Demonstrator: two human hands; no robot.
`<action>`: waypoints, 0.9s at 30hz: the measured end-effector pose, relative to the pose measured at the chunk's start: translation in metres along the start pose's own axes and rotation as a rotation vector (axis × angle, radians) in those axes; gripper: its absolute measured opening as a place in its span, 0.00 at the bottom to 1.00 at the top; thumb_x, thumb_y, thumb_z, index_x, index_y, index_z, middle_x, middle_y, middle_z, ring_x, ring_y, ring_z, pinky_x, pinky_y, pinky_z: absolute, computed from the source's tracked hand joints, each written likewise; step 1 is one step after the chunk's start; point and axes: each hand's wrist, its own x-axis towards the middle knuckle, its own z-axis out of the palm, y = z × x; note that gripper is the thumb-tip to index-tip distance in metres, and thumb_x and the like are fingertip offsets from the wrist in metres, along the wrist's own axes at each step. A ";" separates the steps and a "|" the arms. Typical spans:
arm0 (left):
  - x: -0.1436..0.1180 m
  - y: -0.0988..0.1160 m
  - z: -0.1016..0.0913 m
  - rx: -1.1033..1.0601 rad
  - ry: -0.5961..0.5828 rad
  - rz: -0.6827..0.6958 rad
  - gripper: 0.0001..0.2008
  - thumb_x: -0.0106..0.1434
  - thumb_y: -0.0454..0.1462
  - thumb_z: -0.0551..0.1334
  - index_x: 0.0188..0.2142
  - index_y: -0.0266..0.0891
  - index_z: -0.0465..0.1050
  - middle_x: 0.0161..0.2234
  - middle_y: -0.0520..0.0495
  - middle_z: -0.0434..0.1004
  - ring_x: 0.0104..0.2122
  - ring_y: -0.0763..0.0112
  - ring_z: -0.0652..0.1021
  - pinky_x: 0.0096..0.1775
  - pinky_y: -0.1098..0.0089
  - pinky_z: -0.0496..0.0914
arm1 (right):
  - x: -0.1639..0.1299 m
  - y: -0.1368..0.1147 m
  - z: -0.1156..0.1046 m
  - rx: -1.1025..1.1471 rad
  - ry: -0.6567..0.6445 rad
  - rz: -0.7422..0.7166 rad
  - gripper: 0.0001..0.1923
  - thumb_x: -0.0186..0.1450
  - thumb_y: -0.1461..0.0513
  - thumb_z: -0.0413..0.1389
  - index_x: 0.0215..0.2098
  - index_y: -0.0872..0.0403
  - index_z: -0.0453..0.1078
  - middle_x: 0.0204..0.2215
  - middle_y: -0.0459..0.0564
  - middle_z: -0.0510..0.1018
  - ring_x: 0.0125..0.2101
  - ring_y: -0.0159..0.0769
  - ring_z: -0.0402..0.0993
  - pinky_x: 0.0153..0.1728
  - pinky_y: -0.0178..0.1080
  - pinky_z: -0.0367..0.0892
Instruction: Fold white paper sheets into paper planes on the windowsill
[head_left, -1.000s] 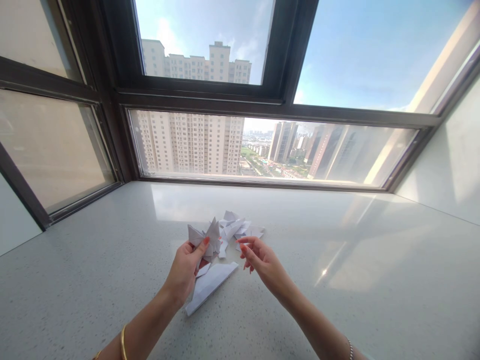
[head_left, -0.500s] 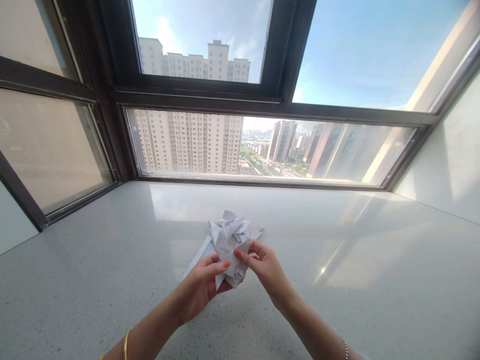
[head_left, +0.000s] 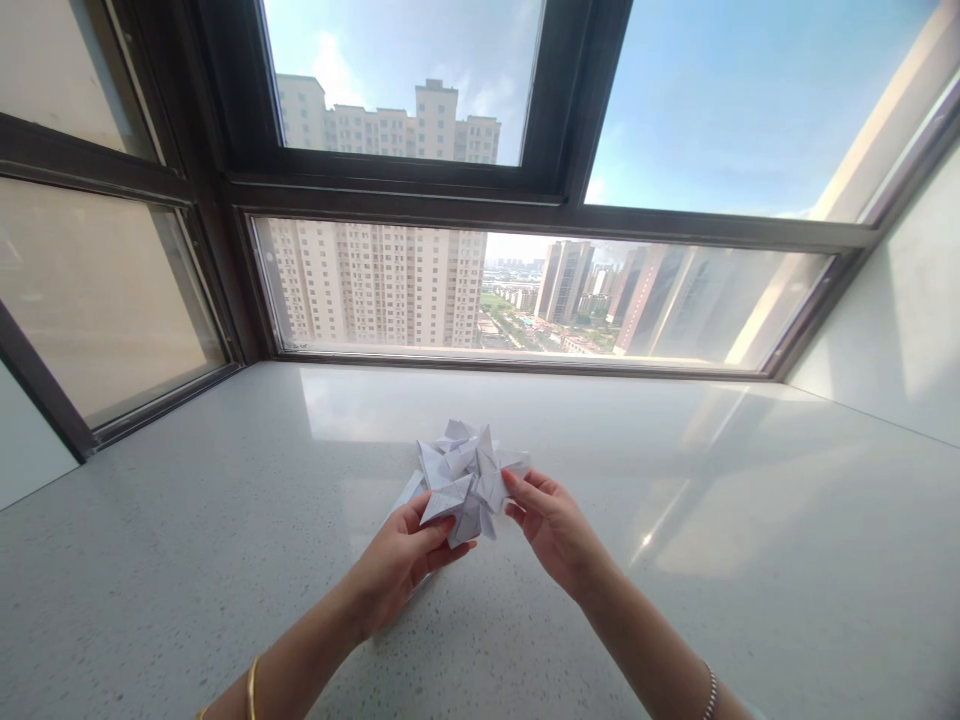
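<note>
Folded paper star (head_left: 466,518) between 2 hands

The left hand (head_left: 405,560) grips the paper star on its near left side, thumb on top and fingers underneath. The right hand (head_left: 553,520) pinches its right edge, thumb and fingers nearly together. The star is held above the window sill (head_left: 225,560), near the middle. Just beyond it on the far side lie loose paper pieces (head_left: 456,432), partly hidden. A paper strip (head_left: 405,490) lies to the left, partly covered by the left hand.

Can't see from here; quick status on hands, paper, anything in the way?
Left hand holding folded paper; right hand touching its edge. Loose paper pieces close behind. Nothing visibly blocking either hand.
</note>
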 end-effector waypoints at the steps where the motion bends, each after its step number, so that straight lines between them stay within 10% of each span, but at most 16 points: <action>1: 0.001 0.000 0.000 0.006 0.019 0.011 0.17 0.50 0.34 0.65 0.41 0.37 0.72 0.41 0.43 0.74 0.40 0.63 0.73 0.47 0.61 0.64 | 0.001 -0.002 -0.002 0.034 0.016 0.012 0.12 0.47 0.56 0.63 0.26 0.54 0.72 0.26 0.46 0.76 0.24 0.30 0.68 0.26 0.33 0.60; 20: -0.004 0.011 0.006 0.398 0.067 0.188 0.14 0.50 0.37 0.64 0.38 0.37 0.70 0.34 0.45 0.76 0.35 0.64 0.75 0.39 0.68 0.67 | 0.000 0.011 0.000 -0.293 -0.085 -0.100 0.12 0.51 0.55 0.59 0.27 0.56 0.70 0.22 0.45 0.74 0.24 0.31 0.70 0.23 0.33 0.66; 27: -0.007 0.012 0.011 0.286 0.231 0.253 0.30 0.54 0.37 0.60 0.54 0.48 0.50 0.35 0.49 0.73 0.27 0.72 0.73 0.26 0.70 0.71 | -0.004 0.010 0.002 -0.368 -0.073 -0.162 0.26 0.54 0.56 0.56 0.49 0.50 0.59 0.22 0.41 0.71 0.16 0.28 0.67 0.15 0.33 0.67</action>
